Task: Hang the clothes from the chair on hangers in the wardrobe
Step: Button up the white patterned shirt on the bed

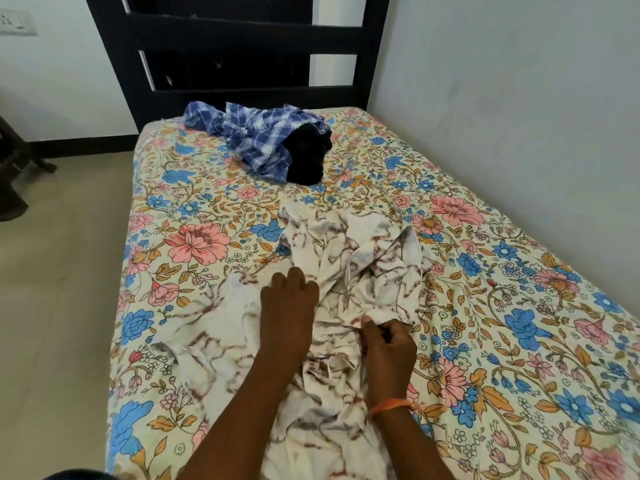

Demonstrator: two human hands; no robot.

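Clothes lie on the bed [519, 341], none yet on a hanger, and no hanger or wardrobe shows from where I look. The white shirt [346, 258] with brown veining is crumpled along the near middle of the bed, under both my hands. My left hand [289, 306] rests flat on it, fingers loosely bent over a fold, grasping nothing that I can see. My right hand [388, 348] has its grip clenched on a bunch of the cloth near the shirt's middle. A blue check shirt [249, 133] and a black garment [308, 157] sit touching in a heap near the bed's far edge. I judge I am sorting out this shirt. Next I need to find its collar, shake it open and fetch a hanger.
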